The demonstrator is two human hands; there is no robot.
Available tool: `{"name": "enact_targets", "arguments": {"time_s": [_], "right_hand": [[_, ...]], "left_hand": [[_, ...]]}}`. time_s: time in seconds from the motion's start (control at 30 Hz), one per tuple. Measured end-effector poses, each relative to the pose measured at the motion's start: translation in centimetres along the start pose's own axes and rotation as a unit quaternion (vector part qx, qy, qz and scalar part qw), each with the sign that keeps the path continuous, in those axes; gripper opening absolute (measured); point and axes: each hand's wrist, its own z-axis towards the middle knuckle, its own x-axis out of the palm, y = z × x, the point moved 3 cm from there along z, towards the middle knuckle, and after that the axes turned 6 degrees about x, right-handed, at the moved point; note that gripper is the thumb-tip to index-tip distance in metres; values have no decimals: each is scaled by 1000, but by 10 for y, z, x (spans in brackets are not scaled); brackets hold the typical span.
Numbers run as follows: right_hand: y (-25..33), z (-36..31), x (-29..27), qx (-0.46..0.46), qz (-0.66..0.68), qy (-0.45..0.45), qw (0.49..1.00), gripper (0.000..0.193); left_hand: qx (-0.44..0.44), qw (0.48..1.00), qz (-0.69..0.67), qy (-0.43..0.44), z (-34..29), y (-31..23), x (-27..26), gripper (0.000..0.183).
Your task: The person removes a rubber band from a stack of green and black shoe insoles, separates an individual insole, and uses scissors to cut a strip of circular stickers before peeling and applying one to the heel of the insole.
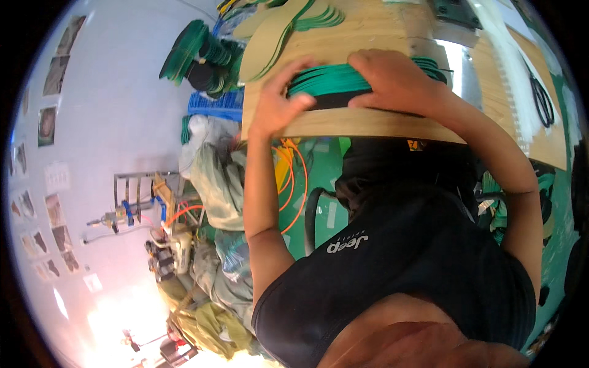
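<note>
A stack of thin green and black sheets, apparently insoles [331, 80], lies along the near edge of the wooden table. My right hand [396, 80] lies over its middle and grips it, thumb on the near side and fingers on the far side. At the stack's left end, my left hand [283, 101] is open, with thumb and fingers spread around that end. Slight blur keeps me from telling whether the left hand touches it. More of the green stack [429, 66] shows to the right of my right hand.
Tan insole-shaped pieces with green edges [270, 37] lie at the table's far left. Beyond the left edge are green and black stacks [199, 55] and a blue crate [215, 104]. Black-handled scissors [541, 101] lie at the right. Orange hoses [302, 184] hang below the table.
</note>
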Motion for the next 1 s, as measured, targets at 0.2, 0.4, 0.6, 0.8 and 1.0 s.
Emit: {"name": "enact_targets", "arguments": {"time_s": [0.2, 0.4, 0.6, 0.8, 1.0], "right_hand": [[-5, -80, -92, 124, 38, 82, 988, 66], [-85, -190, -225, 265, -61, -265, 925, 66], [-223, -168, -282, 319, 74, -300, 896, 48], [-421, -164, -251, 488, 4, -81, 869, 88], [-447, -195, -253, 463, -246, -93, 847, 81]], "left_hand": [[13, 941, 330, -77, 64, 67, -83, 59], [-101, 882, 440, 131, 117, 133, -114, 106], [-185, 819, 487, 239, 143, 110, -101, 110], [-166, 804, 469, 326, 143, 104, -93, 119], [-287, 853, 283, 333, 155, 107, -93, 118]]}}
